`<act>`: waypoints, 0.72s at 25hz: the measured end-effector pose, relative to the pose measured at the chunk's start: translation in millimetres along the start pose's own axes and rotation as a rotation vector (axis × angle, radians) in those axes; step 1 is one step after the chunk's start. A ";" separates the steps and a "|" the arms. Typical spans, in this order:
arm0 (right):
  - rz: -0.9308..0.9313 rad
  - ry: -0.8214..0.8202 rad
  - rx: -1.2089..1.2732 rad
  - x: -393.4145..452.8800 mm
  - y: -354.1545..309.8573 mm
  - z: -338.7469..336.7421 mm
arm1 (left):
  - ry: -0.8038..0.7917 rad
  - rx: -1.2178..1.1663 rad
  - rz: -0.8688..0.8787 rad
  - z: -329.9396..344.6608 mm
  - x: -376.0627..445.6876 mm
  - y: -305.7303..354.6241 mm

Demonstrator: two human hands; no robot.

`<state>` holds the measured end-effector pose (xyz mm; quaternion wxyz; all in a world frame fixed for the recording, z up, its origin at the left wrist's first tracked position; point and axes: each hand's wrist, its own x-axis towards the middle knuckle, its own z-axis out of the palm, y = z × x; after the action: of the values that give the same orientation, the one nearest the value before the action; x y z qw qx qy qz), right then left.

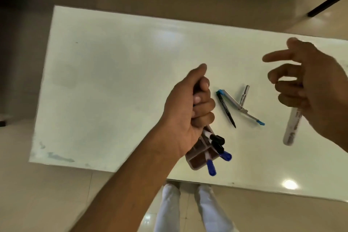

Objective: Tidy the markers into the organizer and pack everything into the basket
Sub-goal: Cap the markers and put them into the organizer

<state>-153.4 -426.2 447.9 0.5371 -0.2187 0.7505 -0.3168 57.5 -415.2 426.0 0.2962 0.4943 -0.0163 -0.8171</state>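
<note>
The organizer (199,153), already bristling with markers, sits clamped in the left grip (190,111); beside it, the right grip (308,88) loosely holds a white marker (292,128), seemingly ready to slot in.

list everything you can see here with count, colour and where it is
table: 1, white, fills mid frame
organizer: 1, brown, in left hand over near table edge
markers in organizer: 4 visible, two black caps, two blue caps
pens on table: about 3, black, white-blue, silver, centre right
white marker: 1, in right hand
legs: 2, white trousers, below table edge
left hand: gripping organizer
right hand: loosely holding white marker
</note>
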 end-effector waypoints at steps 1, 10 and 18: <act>0.084 0.034 0.092 0.9 4.8 -12.0 | -0.002 -0.021 0.015 5.1 0.0 0.0; 0.611 -0.525 0.532 -121.7 49.4 -3.8 | 0.228 0.015 0.125 -48.5 -33.2 -4.1; 0.364 -0.168 0.819 -79.1 31.3 -47.2 | 0.252 0.183 0.133 -39.7 -46.7 -31.6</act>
<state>-171.8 -340.0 488.9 0.6853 0.1222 0.5436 -0.4689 90.8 -355.3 432.9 0.3030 0.6158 -0.0859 -0.7222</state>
